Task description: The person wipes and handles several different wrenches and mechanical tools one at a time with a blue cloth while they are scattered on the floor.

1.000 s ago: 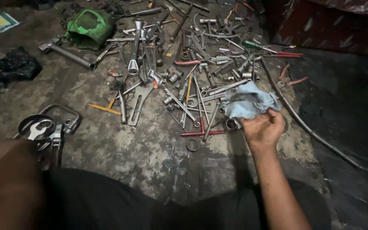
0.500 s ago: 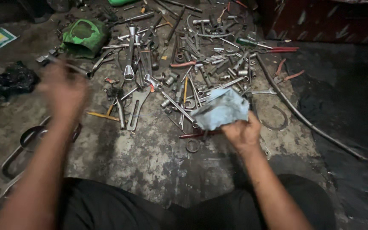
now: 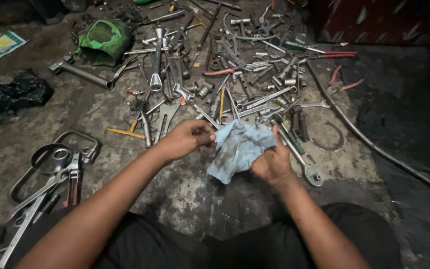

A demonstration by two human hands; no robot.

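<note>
Seen from above, a stained concrete floor (image 3: 185, 194) is shown, strewn with hand tools. At the far left, a crumpled black plastic bag (image 3: 13, 94) is seen, and nearer, at the left edge, a small cluster of spanners and metal rings (image 3: 55, 169) is laid out. Further back, a torn green container (image 3: 104, 40) is lying on its side beside a long steel socket bar (image 3: 80, 73).

Toward the middle, the left hand (image 3: 187, 138) is closed, with its fingertips pinched on the left edge of a light blue rag (image 3: 240, 149). The rag is held just above the floor, between both hands, crumpled and marked with dark grease. Its right side is gripped by the right hand (image 3: 273, 162), whose fingers are curled shut around the cloth.

Behind the hands, a dense pile of sockets, wrenches and screwdrivers (image 3: 245, 74) is spread across the floor. Just right of the right hand, a ratchet wrench (image 3: 299, 157) is lying flat. At the far right, a long dark hose (image 3: 374, 144) is trailed across the floor.
</note>
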